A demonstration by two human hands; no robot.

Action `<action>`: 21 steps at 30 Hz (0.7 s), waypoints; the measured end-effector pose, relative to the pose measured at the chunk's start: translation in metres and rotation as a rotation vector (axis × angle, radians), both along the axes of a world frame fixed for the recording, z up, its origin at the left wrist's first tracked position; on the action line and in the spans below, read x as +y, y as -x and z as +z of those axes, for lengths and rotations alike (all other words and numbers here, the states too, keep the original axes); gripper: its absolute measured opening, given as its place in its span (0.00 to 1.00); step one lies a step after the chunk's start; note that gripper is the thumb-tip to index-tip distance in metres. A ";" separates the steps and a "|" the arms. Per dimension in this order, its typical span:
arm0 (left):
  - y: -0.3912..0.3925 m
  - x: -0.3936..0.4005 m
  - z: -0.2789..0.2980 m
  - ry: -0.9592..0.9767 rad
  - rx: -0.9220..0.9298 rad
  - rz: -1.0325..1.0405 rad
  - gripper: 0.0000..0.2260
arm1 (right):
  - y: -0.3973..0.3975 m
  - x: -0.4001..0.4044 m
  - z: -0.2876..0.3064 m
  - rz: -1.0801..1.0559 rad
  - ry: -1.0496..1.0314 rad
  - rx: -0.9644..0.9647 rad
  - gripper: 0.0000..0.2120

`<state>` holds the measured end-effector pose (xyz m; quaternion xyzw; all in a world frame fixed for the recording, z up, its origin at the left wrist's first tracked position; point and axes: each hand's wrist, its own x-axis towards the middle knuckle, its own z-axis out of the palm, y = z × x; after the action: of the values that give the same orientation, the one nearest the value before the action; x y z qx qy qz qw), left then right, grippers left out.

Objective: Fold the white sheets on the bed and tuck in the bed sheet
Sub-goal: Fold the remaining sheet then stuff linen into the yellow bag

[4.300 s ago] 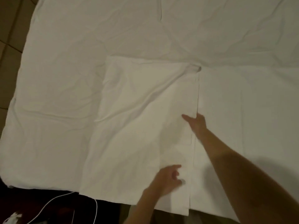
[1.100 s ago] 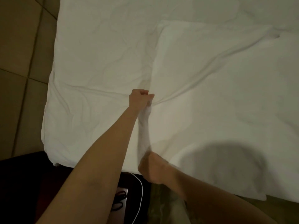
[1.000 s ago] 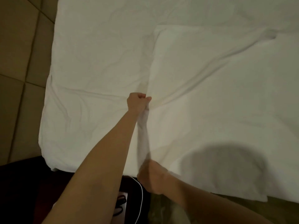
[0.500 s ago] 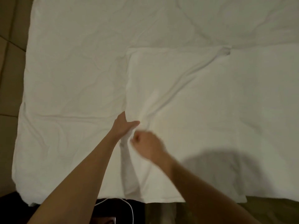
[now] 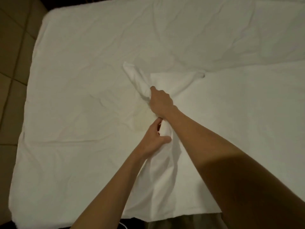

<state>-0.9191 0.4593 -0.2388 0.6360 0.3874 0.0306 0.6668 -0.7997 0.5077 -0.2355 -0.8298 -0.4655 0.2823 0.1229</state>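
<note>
A loose white sheet [image 5: 239,129] lies on top of the bed sheet [image 5: 74,96] that covers the mattress. Its left edge is bunched into a ridge that runs from the near bed edge up to a raised corner [image 5: 130,68]. My right hand [image 5: 160,100] grips the bunched cloth near the middle of the bed. Just below it, my left hand [image 5: 154,140] grips the same ridge, thumb on the right side. Both forearms reach in from the bottom of the view and cover part of the sheet.
Tan floor tiles [image 5: 11,63] run along the left of the bed. The bed's left edge [image 5: 33,66] and near edge [image 5: 82,219] are in view. A thin white cable [image 5: 123,226] shows on the dark floor below the near edge.
My right hand moved up past my left and took hold of the sheet's edge farther in. The edge is now gathered toward the bed's middle, its far corner lifted and flipped left.
</note>
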 end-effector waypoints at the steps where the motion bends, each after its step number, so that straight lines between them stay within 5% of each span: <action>1: -0.009 -0.009 0.006 0.029 -0.008 -0.009 0.24 | -0.018 -0.011 0.005 -0.003 -0.030 0.002 0.13; 6: -0.074 -0.061 0.038 0.064 -0.071 -0.027 0.10 | -0.100 -0.068 0.027 -0.053 -0.185 0.031 0.16; 21: -0.357 -0.247 0.031 0.102 -0.192 0.276 0.15 | -0.368 -0.212 0.043 -0.212 -0.282 0.049 0.20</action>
<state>-0.5621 0.2128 -0.2079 0.5362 0.4064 0.1626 0.7217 -0.4322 0.2961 -0.1924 -0.8417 -0.4071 0.2198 0.2783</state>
